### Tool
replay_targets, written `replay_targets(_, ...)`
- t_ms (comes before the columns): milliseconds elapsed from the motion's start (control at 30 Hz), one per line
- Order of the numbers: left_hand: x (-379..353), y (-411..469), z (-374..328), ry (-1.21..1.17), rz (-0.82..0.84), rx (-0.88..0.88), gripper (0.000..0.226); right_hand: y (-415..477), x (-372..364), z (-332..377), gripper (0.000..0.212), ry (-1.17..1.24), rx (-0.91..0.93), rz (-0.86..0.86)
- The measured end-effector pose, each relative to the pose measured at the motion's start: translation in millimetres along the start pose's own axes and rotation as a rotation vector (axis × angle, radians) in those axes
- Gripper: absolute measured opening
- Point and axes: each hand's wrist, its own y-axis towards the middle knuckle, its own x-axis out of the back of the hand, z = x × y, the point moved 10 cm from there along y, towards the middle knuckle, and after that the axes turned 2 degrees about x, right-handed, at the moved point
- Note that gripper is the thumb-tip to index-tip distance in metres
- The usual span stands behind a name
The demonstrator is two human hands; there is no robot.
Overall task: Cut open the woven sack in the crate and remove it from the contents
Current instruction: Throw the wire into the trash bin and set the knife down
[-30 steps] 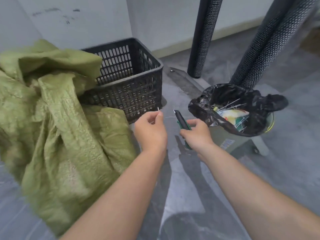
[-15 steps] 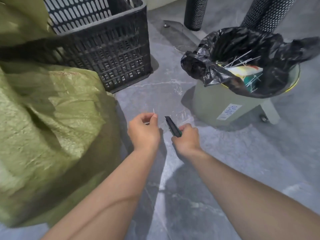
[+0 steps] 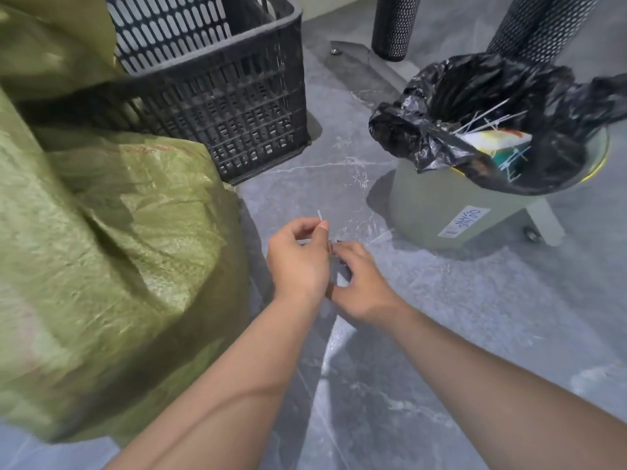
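Note:
The olive-green woven sack (image 3: 112, 245) lies bulky and crumpled on the floor at the left, partly draped over the black plastic crate (image 3: 237, 106) behind it. My left hand (image 3: 298, 259) pinches a thin white strip (image 3: 319, 215) between thumb and fingers. My right hand (image 3: 359, 283) is right beside it, fingers curled round a dark utility knife that is almost wholly hidden between the hands. Both hands hover over the grey floor, to the right of the sack.
A grey bin (image 3: 475, 205) lined with a black bag (image 3: 475, 110) stands at the right, holding white strips and a wrapper. Two dark mesh-covered posts (image 3: 393, 25) rise behind it. The floor is grey marbled stone.
My hands have come together; the knife that stuck out of my right hand is now hidden between them. The view has shifted slightly, the crate and bin sitting a little lower in frame.

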Motion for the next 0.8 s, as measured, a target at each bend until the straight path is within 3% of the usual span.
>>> replay_targets(67,2.2,-1.0,-23.4,-0.054,0.014,-0.027,0.013,1.9,4.1,25.3,0.030,0.092,0.059,-0.024)
replay_targets(133,7.4,-2.0,-52.8,-0.102,0.016,-0.074,0.011,6.0,23.1,48.3,0.035,0.110,0.102,-0.142)
replay_targets(233,19.2,-5.7,-98.2,-0.154,0.006,-0.164,0.008,11.5,48.8,80.0,0.024,0.111,0.123,-0.266)
replay_targets(500,47.0,-7.8,-184.0,-0.252,0.010,-0.263,0.019,16.3,111.2,178.2,0.024,0.094,0.198,-0.457)
replay_targets(600,54.0,-6.7,-199.5,-0.271,0.032,-0.188,0.031,20.1,156.6,185.9,0.029,0.078,0.105,-0.616)
replay_targets(667,57.1,-5.9,-206.4,-0.318,0.054,-0.142,0.027,16.1,188.5,179.7,0.039,0.088,0.004,-0.754)
replay_targets(800,66.2,-10.3,-219.8,-0.322,0.077,-0.145,0.018,-8.5,244.5,154.6,0.027,-0.046,-0.317,-0.926)
